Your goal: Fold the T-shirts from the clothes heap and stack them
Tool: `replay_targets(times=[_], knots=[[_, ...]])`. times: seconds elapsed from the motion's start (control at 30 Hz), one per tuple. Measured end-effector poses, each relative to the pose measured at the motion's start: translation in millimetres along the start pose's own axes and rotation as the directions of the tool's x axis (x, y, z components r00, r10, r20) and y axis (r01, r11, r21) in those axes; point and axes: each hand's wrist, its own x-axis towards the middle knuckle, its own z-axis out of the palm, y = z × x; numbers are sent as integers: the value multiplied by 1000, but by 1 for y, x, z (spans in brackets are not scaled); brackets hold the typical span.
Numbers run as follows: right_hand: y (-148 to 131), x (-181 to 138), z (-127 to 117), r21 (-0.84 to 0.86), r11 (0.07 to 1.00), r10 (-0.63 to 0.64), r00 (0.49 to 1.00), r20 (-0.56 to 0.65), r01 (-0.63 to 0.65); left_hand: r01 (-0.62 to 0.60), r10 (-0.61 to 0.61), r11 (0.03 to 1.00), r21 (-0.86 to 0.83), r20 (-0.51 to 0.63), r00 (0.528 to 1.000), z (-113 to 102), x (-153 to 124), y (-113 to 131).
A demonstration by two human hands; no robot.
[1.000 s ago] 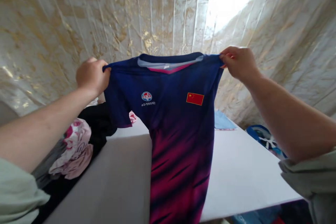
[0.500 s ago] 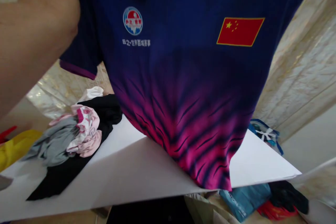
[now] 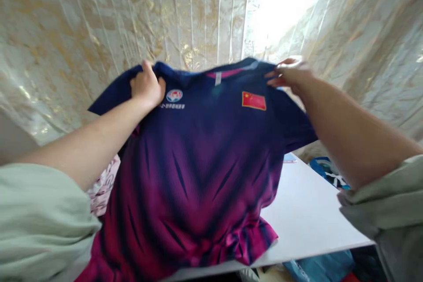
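I hold a navy and pink sports jersey (image 3: 198, 167) spread out in front of me, its chest side up with a round badge and a red flag patch. My left hand (image 3: 147, 86) grips the left shoulder beside the badge. At the right shoulder, my right hand (image 3: 291, 75) pinches the fabric near the collar. The jersey slopes down toward me and its hem lies bunched on the white table (image 3: 307, 216).
A pink and white patterned garment (image 3: 104, 185) lies on the table at the left, mostly hidden by the jersey. Cream and gold curtains (image 3: 66, 39) hang close behind. Blue bags (image 3: 325, 169) sit on the floor at the table's right.
The jersey was held upright by its shoulders, swung up close to my face, and now comes down flatter over the table with its hem resting on it.
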Motion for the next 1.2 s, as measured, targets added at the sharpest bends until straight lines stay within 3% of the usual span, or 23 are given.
replay_targets(times=[0.03, 0.13, 0.23, 0.37, 0.5, 0.6, 0.67, 0.77, 0.87, 1.0, 1.03, 1.1, 1.17, 1.2], knots=[[13, -2, 16, -5, 999, 50, 998, 24, -50, 66, -67, 997, 43, 46, 997, 22, -5, -8], [61, -12, 68, -74, 986, 157, 983, 97, -151, 113, -136, 988, 105, 253, 958, 87, -16, -42], [109, -22, 111, -311, 949, 80, 991, 109, -42, 103, -135, 989, 104, 372, 918, 137, -23, -71], [152, -42, 145, -454, 891, 98, 968, 232, 19, 24, -44, 999, 48, 482, 875, 178, -42, -86], [175, -99, 168, -662, 746, 272, 872, 407, 76, -35, 33, 999, -8, 589, 807, 202, -86, -89], [187, -169, 176, -655, 743, 312, 795, 520, 137, -81, 96, 995, -53, 649, 755, 207, -136, -90], [195, -216, 172, -633, 729, 264, 746, 611, 260, -105, 126, 992, -73, 686, 717, 202, -173, -94], [210, -265, 153, -617, 716, 203, 748, 631, 327, -114, 94, 993, -23, 741, 665, 187, -225, -105], [225, -279, 131, -626, 701, 158, 782, 603, 342, -143, 75, 989, 27, 749, 658, 167, -264, -114], [243, -266, 103, -636, 722, 158, 831, 533, 271, -104, 96, 994, -38, 757, 647, 143, -286, -122], [247, -262, 94, -621, 745, 154, 844, 513, 242, -84, 96, 995, -53, 744, 661, 138, -287, -127], [255, -258, 73, -597, 791, 178, 884, 431, 132, -35, 48, 999, -34, 673, 739, 130, -286, -140], [263, -258, 50, -595, 801, 296, 909, 294, -68, 22, -43, 999, 45, 564, 825, 124, -281, -161], [265, -260, 39, -589, 787, 381, 895, 232, -183, 51, -87, 995, 84, 520, 850, 121, -279, -171]])
